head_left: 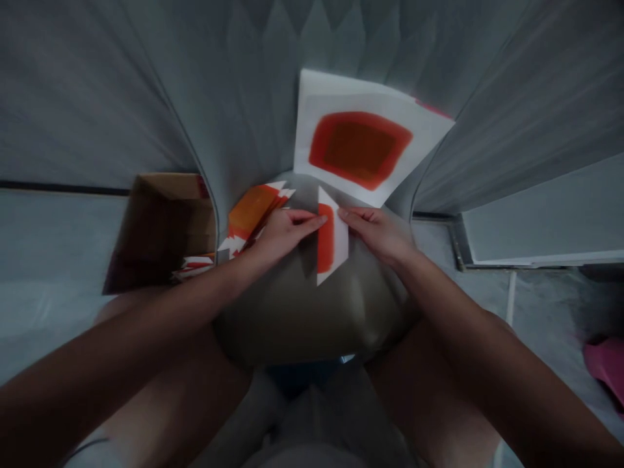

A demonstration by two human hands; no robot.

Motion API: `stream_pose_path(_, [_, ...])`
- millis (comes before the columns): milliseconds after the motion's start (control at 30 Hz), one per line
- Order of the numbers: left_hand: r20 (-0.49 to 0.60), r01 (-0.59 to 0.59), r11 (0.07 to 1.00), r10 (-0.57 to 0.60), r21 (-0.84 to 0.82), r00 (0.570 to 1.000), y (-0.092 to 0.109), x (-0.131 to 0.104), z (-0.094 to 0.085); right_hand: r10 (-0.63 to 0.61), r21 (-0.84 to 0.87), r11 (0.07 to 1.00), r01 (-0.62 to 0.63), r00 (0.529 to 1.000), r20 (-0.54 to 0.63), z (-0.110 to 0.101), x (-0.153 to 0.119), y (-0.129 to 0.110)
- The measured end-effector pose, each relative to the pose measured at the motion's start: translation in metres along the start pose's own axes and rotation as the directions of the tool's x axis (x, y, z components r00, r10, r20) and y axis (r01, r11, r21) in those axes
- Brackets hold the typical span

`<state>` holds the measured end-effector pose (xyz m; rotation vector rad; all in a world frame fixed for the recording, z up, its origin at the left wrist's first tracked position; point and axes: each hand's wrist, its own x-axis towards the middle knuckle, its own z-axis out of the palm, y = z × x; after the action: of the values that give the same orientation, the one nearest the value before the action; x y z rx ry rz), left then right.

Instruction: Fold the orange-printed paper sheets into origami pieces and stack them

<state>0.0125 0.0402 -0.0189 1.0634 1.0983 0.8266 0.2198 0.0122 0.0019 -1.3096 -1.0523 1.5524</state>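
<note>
A small piece of white paper with a red printed patch [325, 239] stands upright in front of me, pointed at its top and bottom. My left hand [292, 227] is closed, its thumb and fingertips at the piece's left edge. On the right edge my right hand [375, 233] pinches it between thumb and fingers. Behind the hands lies a larger white sheet [361, 149] with a red and dark orange square. To the left, beside my left hand, lies a pile of orange and white paper pieces [251, 211]. The surface under the hands is a rounded, olive-grey seat [292, 318].
An opened cardboard box [160, 227] stands at the left, with more red and white pieces [197, 263] by its front. Grey fabric [244, 97] rises behind the seat. A pink object [607, 367] lies on the floor at the far right.
</note>
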Motion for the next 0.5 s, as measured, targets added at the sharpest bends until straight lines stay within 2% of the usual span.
stream_pose_path(100, [0.054,-0.093,0.969,0.082,0.229,0.995,-0.0031,0.0019,0.0003,0.048,-0.06,0.997,-0.048,0.999,-0.002,-0.0041,0.0019,0.0022])
stream_pose_path(133, [0.052,-0.112,0.959,0.102,0.26,0.993,-0.0037,0.0022,0.0007,0.058,-0.08,0.995,-0.058,0.998,-0.004,-0.0056,0.0022,0.0028])
stream_pose_path(267, [0.038,-0.13,0.929,0.125,0.346,0.991,-0.0016,-0.0006,0.0013,0.045,-0.115,0.992,-0.048,0.999,-0.025,-0.009,0.0029,0.004])
stream_pose_path(400, [0.096,-0.083,0.926,0.051,0.37,0.994,0.0009,-0.005,-0.0011,0.021,-0.1,0.995,-0.025,0.999,-0.038,-0.0081,0.0046,0.0052])
stream_pose_path(500, [0.074,-0.074,0.924,0.05,0.375,0.996,-0.0021,-0.0047,-0.002,0.065,-0.07,0.995,-0.066,0.998,-0.022,-0.0062,0.0037,0.0054])
